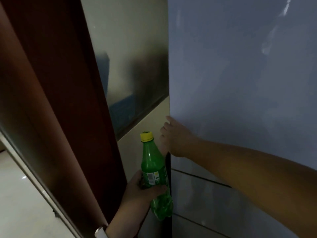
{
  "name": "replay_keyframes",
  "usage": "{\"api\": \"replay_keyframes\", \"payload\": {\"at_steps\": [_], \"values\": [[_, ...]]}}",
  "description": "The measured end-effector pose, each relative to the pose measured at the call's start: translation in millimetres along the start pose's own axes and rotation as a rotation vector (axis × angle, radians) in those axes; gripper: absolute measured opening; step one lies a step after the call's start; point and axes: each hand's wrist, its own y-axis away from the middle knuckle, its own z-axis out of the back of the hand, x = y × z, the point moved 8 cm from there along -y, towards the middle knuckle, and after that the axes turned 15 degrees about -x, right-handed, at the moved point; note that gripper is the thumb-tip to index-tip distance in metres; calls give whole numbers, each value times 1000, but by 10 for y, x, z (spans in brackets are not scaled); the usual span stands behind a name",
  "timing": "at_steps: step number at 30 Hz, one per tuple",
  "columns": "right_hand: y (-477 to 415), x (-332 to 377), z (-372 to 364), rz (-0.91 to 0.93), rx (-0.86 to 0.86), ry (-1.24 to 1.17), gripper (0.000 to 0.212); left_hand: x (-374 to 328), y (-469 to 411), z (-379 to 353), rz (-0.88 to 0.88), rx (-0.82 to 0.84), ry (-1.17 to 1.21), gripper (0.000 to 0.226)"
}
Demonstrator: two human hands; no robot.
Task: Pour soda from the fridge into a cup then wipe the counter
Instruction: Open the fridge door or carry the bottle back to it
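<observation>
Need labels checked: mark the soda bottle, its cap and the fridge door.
soda bottle (151,160), head view, green shoulder.
cap (146,136), head view, its side.
fridge door (240,83), head view, bare front panel.

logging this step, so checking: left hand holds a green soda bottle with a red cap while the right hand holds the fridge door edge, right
Not quite: the cap is yellow, not red. The head view shows the left hand holding the green soda bottle while the right hand holds the fridge door edge.

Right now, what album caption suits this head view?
A left hand grips a yellow-capped green soda bottle while the right hand holds the edge of the fridge door.
</observation>
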Motion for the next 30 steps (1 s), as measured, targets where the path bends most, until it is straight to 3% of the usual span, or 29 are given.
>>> {"api": "replay_keyframes", "payload": {"at_steps": [3,8,13,15,19,22,23,27,30], "values": [[-29,31,-155,93,149,165,33,-4,-61,9,4,-16,8,59],[-32,66,-257,55,213,206,41,24,-20,-36,23,-4,15,75],[-18,42,-206,41,207,193,40,-47,91,-65,14,72,9,75],[2,115,-125,42,173,153,36,-129,154,-47,-10,92,-1,76],[91,230,78,-290,-97,-175,43,-319,270,48,-78,88,12,67],[251,479,254,-76,-130,-43,11,-388,385,197,-116,87,-7,79],[309,538,391,5,-138,-23,12,-422,440,248,-129,89,-25,80],[432,694,694,32,-287,-73,27,-456,625,462,-155,51,-81,79],[511,780,852,30,-401,-60,25,-445,769,592,-150,43,-119,62]]}}
